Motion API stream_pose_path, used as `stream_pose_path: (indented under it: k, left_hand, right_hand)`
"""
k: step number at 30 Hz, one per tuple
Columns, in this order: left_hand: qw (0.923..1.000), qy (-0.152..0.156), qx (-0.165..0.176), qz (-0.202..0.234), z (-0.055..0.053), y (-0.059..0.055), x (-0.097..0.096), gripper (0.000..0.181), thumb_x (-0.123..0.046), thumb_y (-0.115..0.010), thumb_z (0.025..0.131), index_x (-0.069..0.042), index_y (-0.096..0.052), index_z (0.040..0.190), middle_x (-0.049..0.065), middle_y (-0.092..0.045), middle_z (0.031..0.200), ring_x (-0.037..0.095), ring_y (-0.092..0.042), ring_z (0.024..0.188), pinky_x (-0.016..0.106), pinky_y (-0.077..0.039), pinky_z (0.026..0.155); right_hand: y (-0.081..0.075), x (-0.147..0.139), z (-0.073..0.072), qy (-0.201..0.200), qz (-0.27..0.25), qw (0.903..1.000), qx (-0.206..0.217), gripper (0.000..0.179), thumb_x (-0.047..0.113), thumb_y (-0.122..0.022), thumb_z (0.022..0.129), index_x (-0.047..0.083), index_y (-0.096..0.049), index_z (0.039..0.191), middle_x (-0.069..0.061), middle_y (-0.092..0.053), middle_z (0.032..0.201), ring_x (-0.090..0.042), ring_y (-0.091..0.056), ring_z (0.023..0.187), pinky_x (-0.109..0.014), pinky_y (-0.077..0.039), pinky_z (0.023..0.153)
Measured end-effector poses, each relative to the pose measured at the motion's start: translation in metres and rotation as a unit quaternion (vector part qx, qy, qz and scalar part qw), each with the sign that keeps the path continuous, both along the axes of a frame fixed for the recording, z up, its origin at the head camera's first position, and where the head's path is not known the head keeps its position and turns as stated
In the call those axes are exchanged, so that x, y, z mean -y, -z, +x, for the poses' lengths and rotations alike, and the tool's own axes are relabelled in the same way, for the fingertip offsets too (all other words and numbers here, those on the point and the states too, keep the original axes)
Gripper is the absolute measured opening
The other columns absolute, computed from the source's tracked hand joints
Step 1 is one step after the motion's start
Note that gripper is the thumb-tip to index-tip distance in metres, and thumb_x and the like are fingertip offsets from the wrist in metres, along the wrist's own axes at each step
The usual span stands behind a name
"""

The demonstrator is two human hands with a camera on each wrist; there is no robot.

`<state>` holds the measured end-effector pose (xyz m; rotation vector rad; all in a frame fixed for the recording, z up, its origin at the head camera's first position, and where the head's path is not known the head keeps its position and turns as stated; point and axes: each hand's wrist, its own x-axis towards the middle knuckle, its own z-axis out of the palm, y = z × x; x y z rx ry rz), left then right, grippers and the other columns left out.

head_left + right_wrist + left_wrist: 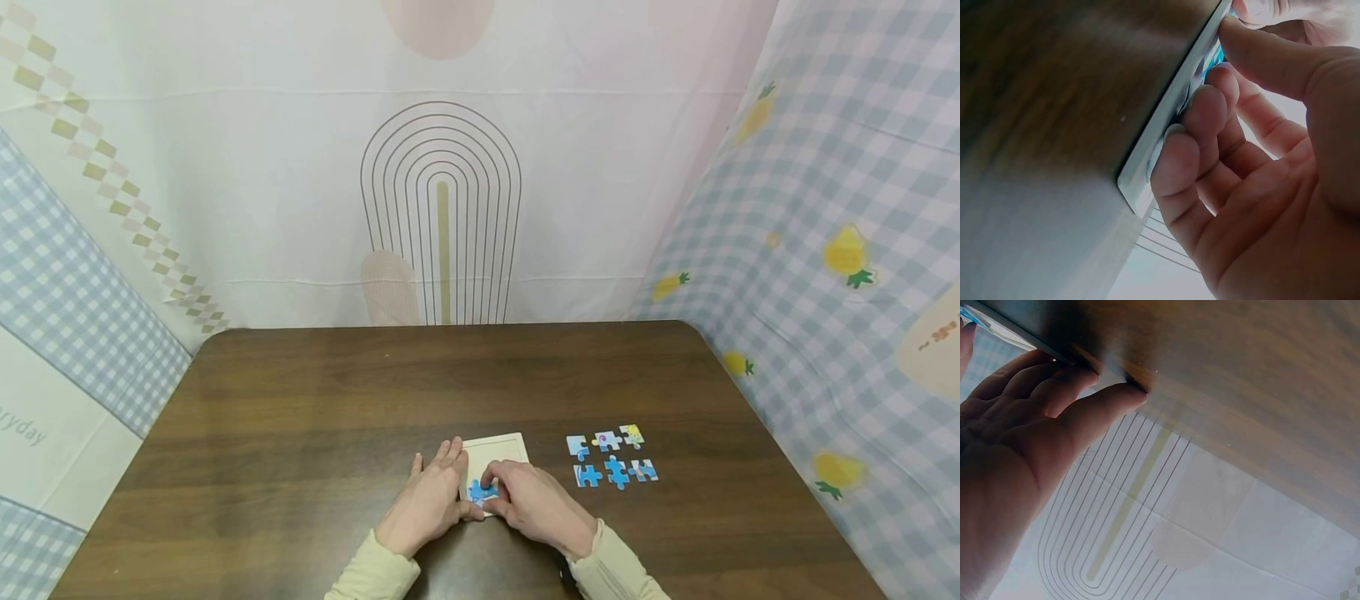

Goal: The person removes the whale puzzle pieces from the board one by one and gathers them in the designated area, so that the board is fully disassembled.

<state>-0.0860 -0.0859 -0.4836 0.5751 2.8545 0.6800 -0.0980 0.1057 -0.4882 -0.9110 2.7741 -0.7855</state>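
A pale wooden puzzle tray lies near the front of the table, with blue jigsaw pieces in its lower left corner. My left hand rests along the tray's left side, fingers straight, its thumb at the front edge. Over the tray's lower part, my right hand holds a blue puzzle piece between curled fingers and thumb; the hand partly covers it. In the right wrist view, the fingertips touch the tray's face. The left wrist view shows the left hand against the tray's side.
To the right of the tray, several loose jigsaw pieces lie in two rows on the dark wooden table. A patterned white cloth hangs behind the table, and a checked cloth hangs on the right.
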Motion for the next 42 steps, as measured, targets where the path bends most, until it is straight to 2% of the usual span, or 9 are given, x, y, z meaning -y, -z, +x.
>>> stream_pose_path:
  k: [15,28,35,42]
  left_hand:
    - [1.0000,-0.005,0.006,0.002,0.0020,0.0006,0.0000,0.083,-0.043,-0.078,0.077,0.006,-0.049,0.138,0.024,-0.037,0.149,0.039,-0.034,0.138,0.069,-0.026,0.104]
    - [1.0000,-0.001,0.007,0.003,0.0025,0.0003,0.0005,0.083,-0.043,-0.077,0.077,0.006,-0.048,0.138,0.024,-0.037,0.149,0.039,-0.034,0.138,0.069,-0.026,0.103]
    - [1.0000,0.000,0.005,0.000,0.0020,0.0000,0.0006,0.084,-0.043,-0.077,0.077,0.006,-0.048,0.138,0.025,-0.037,0.149,0.039,-0.034,0.138,0.069,-0.026,0.103]
    - [1.0000,0.003,0.001,-0.004,0.0011,-0.0013,0.0002,0.084,-0.043,-0.077,0.077,0.006,-0.048,0.138,0.025,-0.037,0.149,0.039,-0.034,0.138,0.069,-0.027,0.103]
  right_hand:
    - [-0.0007,0.0017,0.0010,-0.016,0.008,0.9998,-0.004,0.016,0.021,-0.072,0.089,0.014,-0.062,0.098,0.013,-0.048,0.071,0.000,-0.043,0.059,-0.019,-0.040,0.054]
    - [-0.0018,0.0030,0.0033,-0.013,0.016,0.9998,-0.001,0.017,0.022,-0.072,0.089,0.012,-0.064,0.100,0.013,-0.049,0.074,0.000,-0.044,0.061,-0.020,-0.041,0.057]
    - [-0.0017,0.0059,0.0040,-0.022,-0.002,0.9997,0.012,0.012,0.009,-0.067,0.090,0.008,-0.063,0.101,0.011,-0.051,0.077,-0.001,-0.045,0.064,-0.019,-0.043,0.061]
    - [-0.0002,0.0068,0.0031,-0.015,-0.016,0.9995,0.024,0.011,0.004,-0.065,0.088,0.007,-0.060,0.097,0.009,-0.048,0.070,-0.002,-0.043,0.060,-0.018,-0.041,0.056]
